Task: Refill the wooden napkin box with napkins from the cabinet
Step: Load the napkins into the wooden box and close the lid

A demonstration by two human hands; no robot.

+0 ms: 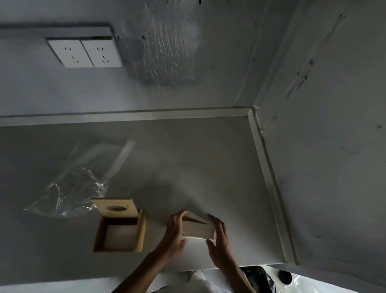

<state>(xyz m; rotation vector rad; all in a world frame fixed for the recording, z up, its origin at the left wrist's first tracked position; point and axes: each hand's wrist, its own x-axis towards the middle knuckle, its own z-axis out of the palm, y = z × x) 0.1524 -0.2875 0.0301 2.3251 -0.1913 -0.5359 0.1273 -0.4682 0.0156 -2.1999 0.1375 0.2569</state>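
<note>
The wooden napkin box (pixel 142 232) lies open on the grey countertop (pixel 209 161), with a thin layer of white napkins on its bottom. Its lid (pixel 115 207), with an oval slot, leans at the box's far edge. To the right of the box, a thick stack of white napkins (pixel 198 229) is held just above the counter. My left hand (pixel 173 234) grips its left side and my right hand (pixel 218 240) grips its right side.
An empty clear plastic wrapper (pixel 68 194) lies left of the box. The wall behind carries a double socket (pixel 85 53). A side wall (pixel 336 157) closes the counter on the right. Crinkled plastic and a dark object (pixel 284 277) sit below the counter's front edge.
</note>
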